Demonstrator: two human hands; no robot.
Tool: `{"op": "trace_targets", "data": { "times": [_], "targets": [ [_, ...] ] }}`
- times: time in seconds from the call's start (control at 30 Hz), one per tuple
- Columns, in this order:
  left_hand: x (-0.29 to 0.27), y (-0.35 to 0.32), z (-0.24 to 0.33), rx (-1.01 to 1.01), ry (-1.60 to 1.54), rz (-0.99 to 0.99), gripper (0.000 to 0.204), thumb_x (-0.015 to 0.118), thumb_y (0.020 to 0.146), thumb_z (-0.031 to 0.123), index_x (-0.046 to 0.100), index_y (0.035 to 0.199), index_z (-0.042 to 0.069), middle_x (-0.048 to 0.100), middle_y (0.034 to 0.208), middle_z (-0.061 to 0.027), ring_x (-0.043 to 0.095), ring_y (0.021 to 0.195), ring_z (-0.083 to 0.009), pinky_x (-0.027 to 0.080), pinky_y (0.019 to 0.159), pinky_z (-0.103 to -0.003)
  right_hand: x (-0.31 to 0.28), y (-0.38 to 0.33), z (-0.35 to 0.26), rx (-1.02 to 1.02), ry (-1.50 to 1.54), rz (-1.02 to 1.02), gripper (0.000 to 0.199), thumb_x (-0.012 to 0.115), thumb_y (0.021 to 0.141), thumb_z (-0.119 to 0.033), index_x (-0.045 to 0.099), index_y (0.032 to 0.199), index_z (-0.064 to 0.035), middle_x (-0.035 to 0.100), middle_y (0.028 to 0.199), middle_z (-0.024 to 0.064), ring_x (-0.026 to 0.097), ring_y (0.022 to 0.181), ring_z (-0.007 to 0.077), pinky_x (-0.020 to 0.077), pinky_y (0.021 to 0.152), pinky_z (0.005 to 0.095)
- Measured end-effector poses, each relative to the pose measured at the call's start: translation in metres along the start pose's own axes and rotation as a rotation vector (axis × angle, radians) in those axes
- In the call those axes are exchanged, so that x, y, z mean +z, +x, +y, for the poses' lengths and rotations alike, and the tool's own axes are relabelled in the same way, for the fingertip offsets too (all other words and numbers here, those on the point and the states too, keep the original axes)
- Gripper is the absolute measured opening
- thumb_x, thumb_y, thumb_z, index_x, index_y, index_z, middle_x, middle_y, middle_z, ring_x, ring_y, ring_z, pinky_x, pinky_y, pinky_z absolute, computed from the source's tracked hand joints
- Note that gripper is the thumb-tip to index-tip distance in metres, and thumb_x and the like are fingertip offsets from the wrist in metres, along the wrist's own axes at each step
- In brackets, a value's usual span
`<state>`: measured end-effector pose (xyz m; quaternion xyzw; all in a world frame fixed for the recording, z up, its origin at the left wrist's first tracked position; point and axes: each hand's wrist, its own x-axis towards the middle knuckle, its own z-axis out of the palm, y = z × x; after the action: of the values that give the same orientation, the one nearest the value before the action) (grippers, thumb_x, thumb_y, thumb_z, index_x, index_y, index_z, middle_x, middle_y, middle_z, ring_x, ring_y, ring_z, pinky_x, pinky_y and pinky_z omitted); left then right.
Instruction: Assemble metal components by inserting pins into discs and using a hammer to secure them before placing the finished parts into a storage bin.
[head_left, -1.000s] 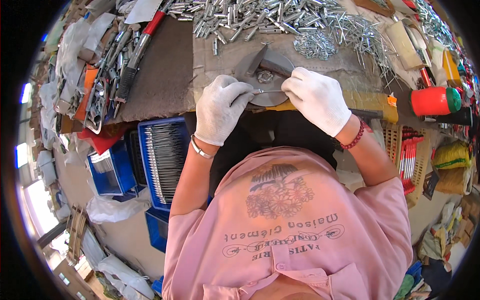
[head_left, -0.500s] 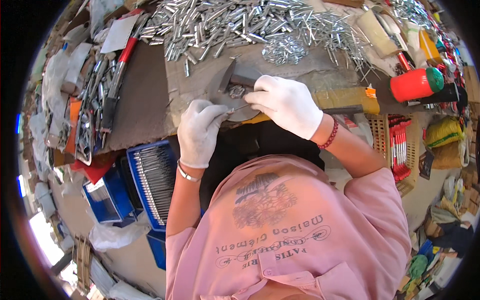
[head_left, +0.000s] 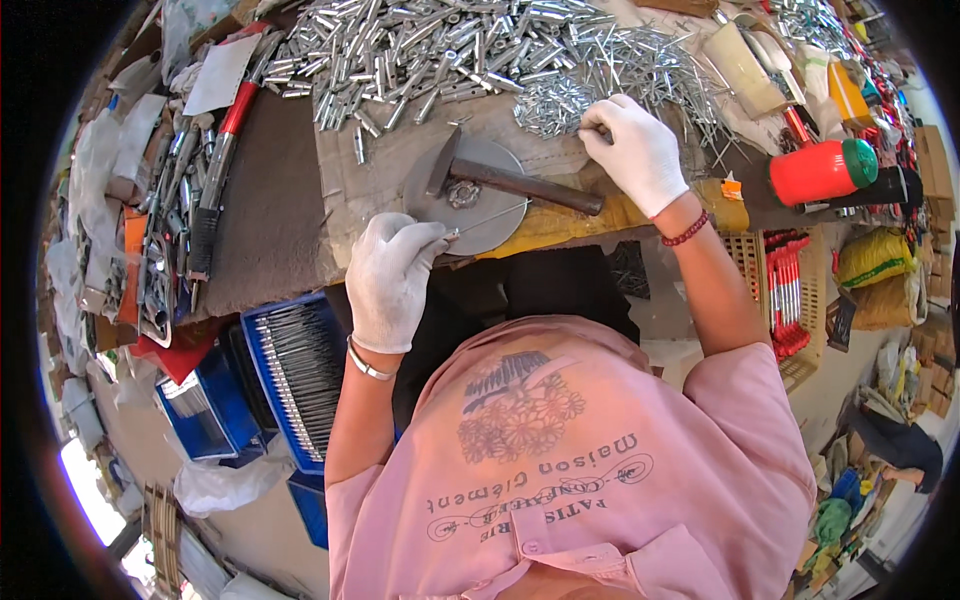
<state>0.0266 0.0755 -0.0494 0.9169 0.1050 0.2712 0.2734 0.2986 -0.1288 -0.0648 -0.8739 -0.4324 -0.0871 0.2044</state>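
Our right hand [head_left: 632, 145] had left the rod [head_left: 495, 218] since the prev. frame and gone up beside the small parts [head_left: 552, 108], fingers curled; couldn't tell if they held anything. So our left hand [head_left: 388, 285] alone had the rod, fingertips pinched on its end, shaft over the disc [head_left: 492, 241], nr. the hammer [head_left: 525, 185].

Pale floor [head_left: 275, 535], bright glare [head_left: 90, 490] far left

Head-mounted fisheye view, steeply downward, close over the hands [head_left: 388, 285] and workbench [head_left: 265, 190].
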Motion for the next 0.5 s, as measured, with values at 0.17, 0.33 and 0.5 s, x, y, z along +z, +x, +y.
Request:
{"op": "trace_targets", "data": {
  "times": [0.17,0.33,0.5],
  "targets": [
    [0.004,0.002,-0.002,0.011,-0.024,0.034,0.018,0.084,0.079,0.007,0.077,0.095,0.012,0.067,0.092,-0.0086,0.067,0.085,-0.0305,0.054,0.074,-0.040,-0.002,0.003,0.002,-0.048,-0.036,-0.007,0.008,0.073,0.092,-0.017,0.069,0.096,-0.0121,0.069,0.098,0.0042,0.072,0.083,0.0279,0.0573,0.072,0.0381],
    [0.004,0.002,-0.003,0.008,-0.056,0.043,0.018,0.084,0.079,0.006,0.077,0.094,0.012,0.067,0.091,-0.0084,0.067,0.085,-0.0307,0.054,0.074,-0.040,-0.011,0.008,0.002,0.020,0.107,-0.024,0.010,0.073,0.091,-0.013,0.069,0.099,-0.0083,0.071,0.093,0.0069,0.071,0.079,0.0236,0.0569,0.074,0.0339],
    [0.013,-0.005,-0.008,-0.073,-0.107,0.064,0.018,0.084,0.078,0.007,0.076,0.093,0.014,0.066,0.091,-0.0074,0.067,0.087,-0.0307,0.054,0.074,-0.040,-0.032,0.002,-0.055,-0.044,0.418,-0.133,0.009,0.073,0.093,-0.005,0.071,0.102,-0.0023,0.075,0.094,0.0043,0.070,0.083,0.0100,0.0572,0.076,0.0262]
  ]
}}
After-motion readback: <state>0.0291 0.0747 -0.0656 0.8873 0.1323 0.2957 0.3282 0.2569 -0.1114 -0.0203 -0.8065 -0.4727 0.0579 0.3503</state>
